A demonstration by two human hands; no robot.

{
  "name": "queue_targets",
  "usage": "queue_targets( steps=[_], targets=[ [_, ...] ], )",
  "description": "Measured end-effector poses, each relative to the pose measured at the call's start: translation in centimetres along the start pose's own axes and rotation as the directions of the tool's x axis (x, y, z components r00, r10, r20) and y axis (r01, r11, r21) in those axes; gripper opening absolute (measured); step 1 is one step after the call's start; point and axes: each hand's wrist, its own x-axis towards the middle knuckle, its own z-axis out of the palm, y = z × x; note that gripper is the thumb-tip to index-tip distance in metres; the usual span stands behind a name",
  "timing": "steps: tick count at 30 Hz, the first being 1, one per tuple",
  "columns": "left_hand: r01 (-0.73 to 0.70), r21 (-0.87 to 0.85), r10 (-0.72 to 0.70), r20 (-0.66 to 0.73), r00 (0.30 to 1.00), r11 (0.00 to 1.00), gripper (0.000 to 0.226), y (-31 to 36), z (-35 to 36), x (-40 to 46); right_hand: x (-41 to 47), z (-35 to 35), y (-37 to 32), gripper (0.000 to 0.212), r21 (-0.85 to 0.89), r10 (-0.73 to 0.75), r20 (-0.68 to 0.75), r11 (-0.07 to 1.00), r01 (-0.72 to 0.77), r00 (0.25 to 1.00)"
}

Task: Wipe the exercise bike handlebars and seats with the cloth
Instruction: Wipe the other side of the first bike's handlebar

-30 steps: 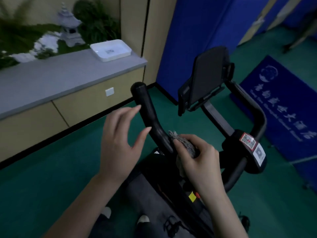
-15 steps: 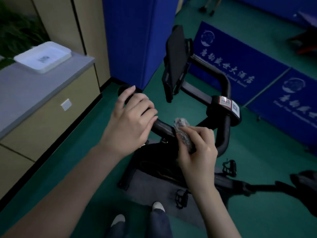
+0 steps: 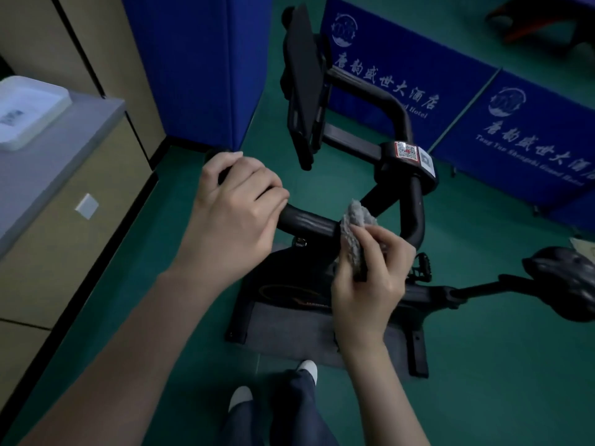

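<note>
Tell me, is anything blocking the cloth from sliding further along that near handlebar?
Yes. The left hand grips the near handlebar just beyond the cloth, which the right hand holds against the bar. Only a short bare stretch separates them.

Grey cloth point(image 3: 355, 233) nubby, rough terry-like weave. Handlebar point(image 3: 309, 222) under it black, smooth, faint sheen. Seat point(image 3: 566, 284) right of handlebar black, slightly glossy. Mat point(image 3: 289, 329) below handlebar grey, matt fabric. Worktop point(image 3: 64, 146) left of handlebar grey, matt; tray point(image 3: 22, 111) white smooth plastic.
</note>
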Motion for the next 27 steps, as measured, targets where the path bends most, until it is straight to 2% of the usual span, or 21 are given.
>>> queue_targets(
  steps=[3,8,12,15,18,22,27],
  targets=[
    [0.006,0.022,-0.006,0.003,1.000,1.000,0.023,0.1,0.2,-0.1,-0.1,1.5,-1.4,0.017,0.025,0.063,-0.061,0.998,-0.062,0.996],
    [0.008,0.035,-0.008,0.006,1.000,0.999,0.023,0.2,0.5,-0.1,-0.8,2.4,-1.9,0.022,0.035,0.031,-0.025,0.999,-0.030,0.999],
    [0.008,0.035,-0.008,-0.003,1.000,0.999,0.020,0.2,0.6,-0.2,-0.5,1.1,-0.3,0.022,-0.017,0.164,-0.137,0.986,-0.168,0.977],
    [0.022,0.031,-0.022,-0.003,1.000,0.999,0.021,0.2,0.7,-0.3,-0.5,1.1,-1.0,0.027,0.009,0.207,-0.115,0.978,-0.207,0.972],
    [0.027,0.041,-0.027,-0.004,1.000,0.999,0.022,0.3,0.7,-0.2,-1.0,0.5,-1.4,0.030,0.034,0.211,-0.064,0.977,-0.209,0.975],
    [0.043,0.046,-0.042,-0.009,0.999,0.998,0.021,0.5,0.8,-0.3,-1.3,0.1,-1.7,0.033,0.054,0.173,-0.080,0.984,-0.169,0.982],
    [0.045,0.051,-0.044,-0.008,0.999,0.998,0.022,0.6,0.8,-0.3,-2.1,1.7,-3.1,0.023,0.123,0.085,-0.048,0.989,-0.078,0.995]
  ],
)
